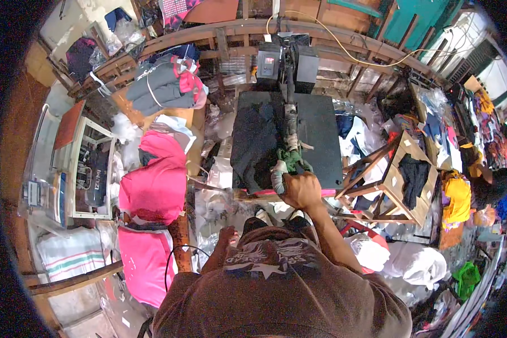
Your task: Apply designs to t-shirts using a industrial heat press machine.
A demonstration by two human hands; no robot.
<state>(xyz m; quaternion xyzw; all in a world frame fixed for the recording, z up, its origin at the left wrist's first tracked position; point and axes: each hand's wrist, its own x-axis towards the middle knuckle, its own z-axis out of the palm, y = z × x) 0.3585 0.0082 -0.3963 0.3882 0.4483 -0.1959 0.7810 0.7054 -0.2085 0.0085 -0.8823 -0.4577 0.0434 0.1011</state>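
Observation:
Straight ahead stands a heat press with a black upper plate (317, 135) and a long lever arm running down its middle. My right hand (301, 189) is closed on the lever's cloth-wrapped handle (277, 179) at the plate's near edge. Green cloth (292, 158) is tied around the lever just beyond the hand. A thin strip of pink shows under the plate's near edge. Dark cloth (255, 143) appears to lie over the plate's left half. Low at my left side hangs my left hand (229, 235), holding nothing visible, its fingers partly curled.
Pink fabric pieces (156, 186) and a tied grey bundle (160, 86) lie on the left bench. At the right, a wooden stool (410, 181) lies tilted with black cloth on it. White bundles (416, 264) sit lower right. A person (496, 186) is at the far right.

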